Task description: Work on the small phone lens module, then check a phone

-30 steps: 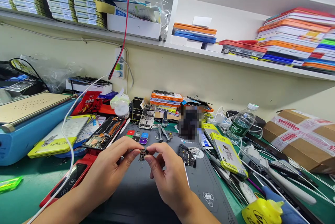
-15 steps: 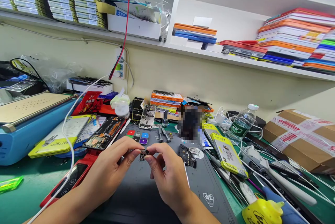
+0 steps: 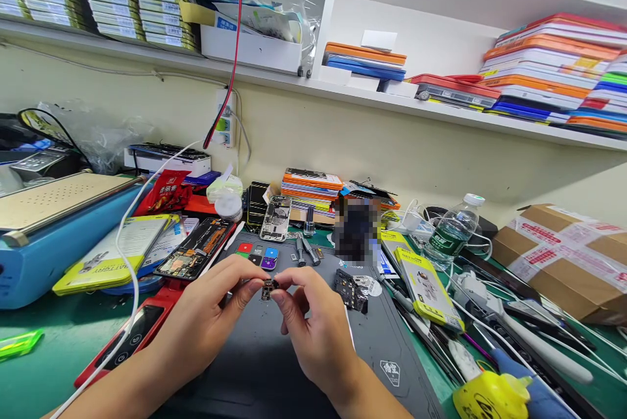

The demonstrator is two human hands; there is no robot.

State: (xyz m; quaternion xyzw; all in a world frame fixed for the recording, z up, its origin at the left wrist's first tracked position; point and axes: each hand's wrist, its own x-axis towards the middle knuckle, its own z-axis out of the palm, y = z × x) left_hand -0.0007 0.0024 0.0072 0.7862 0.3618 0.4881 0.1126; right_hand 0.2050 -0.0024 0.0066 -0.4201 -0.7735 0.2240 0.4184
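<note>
A small dark electronic part [image 3: 267, 289] is pinched between my two hands over the grey mat [image 3: 274, 367]. My left hand [image 3: 210, 314] grips its left side between thumb and forefinger. On the right side, the thumb and forefinger of my right hand [image 3: 313, 321] close on the same part. Just beyond my fingers lie coloured square tiles [image 3: 269, 258] and grey screwdriver-like tools [image 3: 307, 250]. A dark circuit piece with foil [image 3: 351, 290] rests on the mat to the right of my right hand.
An opened phone [image 3: 196, 250] and red device [image 3: 134, 334] lie at the left. Yellow battery packs [image 3: 428, 288], a water bottle [image 3: 455, 230], cables and a cardboard box [image 3: 563, 262] stand right. A white cable [image 3: 127, 249] crosses the left. A blurred dark object is behind the mat.
</note>
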